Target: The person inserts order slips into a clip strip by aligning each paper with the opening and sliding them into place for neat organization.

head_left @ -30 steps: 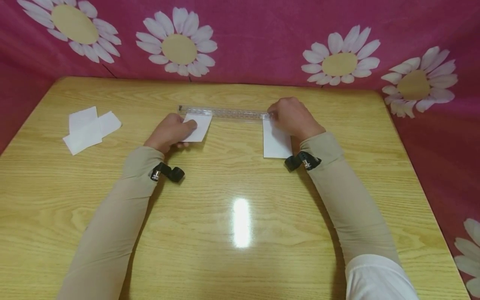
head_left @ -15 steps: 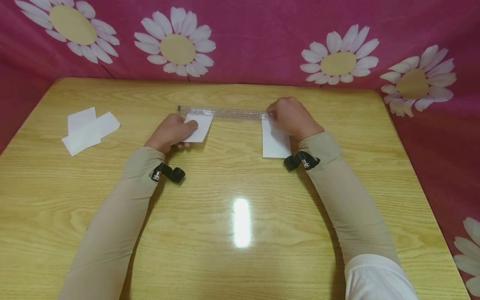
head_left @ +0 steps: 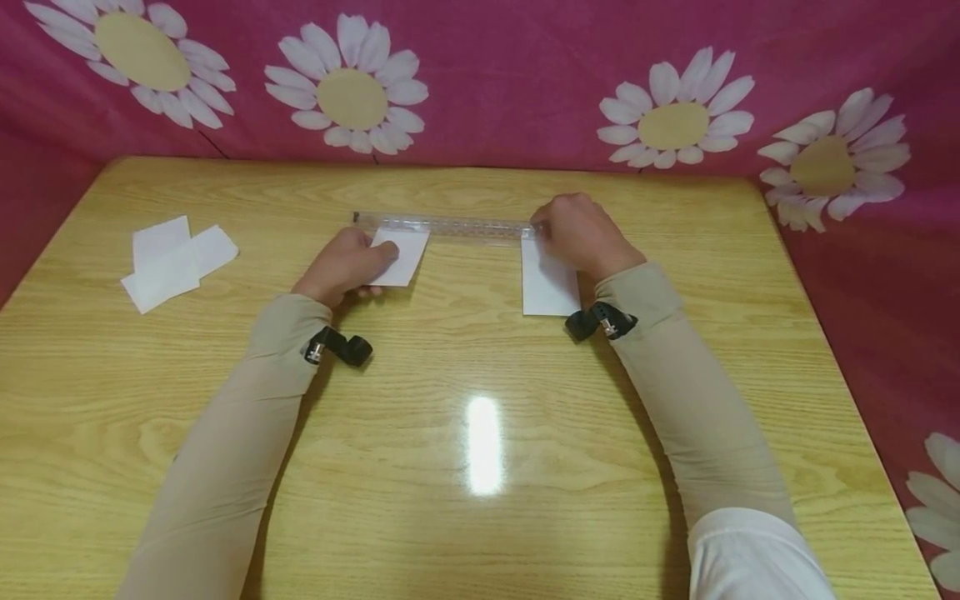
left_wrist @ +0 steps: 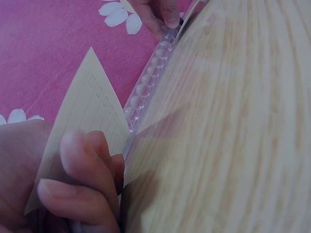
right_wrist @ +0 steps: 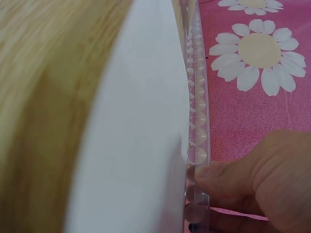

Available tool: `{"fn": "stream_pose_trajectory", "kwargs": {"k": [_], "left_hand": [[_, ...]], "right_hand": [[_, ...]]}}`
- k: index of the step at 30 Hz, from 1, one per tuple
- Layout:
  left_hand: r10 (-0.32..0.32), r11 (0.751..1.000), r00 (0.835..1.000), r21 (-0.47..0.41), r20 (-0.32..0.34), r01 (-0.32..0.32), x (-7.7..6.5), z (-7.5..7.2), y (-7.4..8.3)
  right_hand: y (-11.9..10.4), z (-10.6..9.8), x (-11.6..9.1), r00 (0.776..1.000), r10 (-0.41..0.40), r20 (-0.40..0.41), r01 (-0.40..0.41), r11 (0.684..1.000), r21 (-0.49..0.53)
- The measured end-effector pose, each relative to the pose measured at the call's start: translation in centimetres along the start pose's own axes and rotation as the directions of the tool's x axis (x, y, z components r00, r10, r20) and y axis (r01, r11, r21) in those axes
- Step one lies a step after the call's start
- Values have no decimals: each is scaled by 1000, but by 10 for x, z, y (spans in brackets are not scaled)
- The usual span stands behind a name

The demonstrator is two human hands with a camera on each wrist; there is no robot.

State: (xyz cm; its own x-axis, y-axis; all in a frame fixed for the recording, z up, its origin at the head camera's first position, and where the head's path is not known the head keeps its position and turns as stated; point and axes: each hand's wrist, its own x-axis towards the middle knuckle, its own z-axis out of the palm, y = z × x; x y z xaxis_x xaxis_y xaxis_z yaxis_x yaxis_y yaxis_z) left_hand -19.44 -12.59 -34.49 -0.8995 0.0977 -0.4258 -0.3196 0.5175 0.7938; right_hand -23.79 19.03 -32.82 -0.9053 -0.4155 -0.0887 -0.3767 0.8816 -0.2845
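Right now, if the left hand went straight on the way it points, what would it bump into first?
Most likely the clear plastic strip, just beyond the white card that the left hand holds, though depth is hard to judge.

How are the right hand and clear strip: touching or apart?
Touching: in the right wrist view, the right hand pinches the clear strip near one end.

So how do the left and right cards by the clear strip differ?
The left card is pinched by the left hand; the right card is partly hidden by the right hand. The left card looks shorter from the head view; the right card, longer. Both show white faces.
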Motion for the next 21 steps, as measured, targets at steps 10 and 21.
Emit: {"fn": "stream_pose_trajectory", "kwargs": {"k": [10,21], "left_hand": [[8,1000,1000,2,9,-8,2,3,1],[22,1000,1000,1,21,-22,3,7,2]], "right_hand": [[1,1,1,1000,-3,0,3,1000,-5],[0,0,0,1000,5,4,-5,1000,-4]]}}
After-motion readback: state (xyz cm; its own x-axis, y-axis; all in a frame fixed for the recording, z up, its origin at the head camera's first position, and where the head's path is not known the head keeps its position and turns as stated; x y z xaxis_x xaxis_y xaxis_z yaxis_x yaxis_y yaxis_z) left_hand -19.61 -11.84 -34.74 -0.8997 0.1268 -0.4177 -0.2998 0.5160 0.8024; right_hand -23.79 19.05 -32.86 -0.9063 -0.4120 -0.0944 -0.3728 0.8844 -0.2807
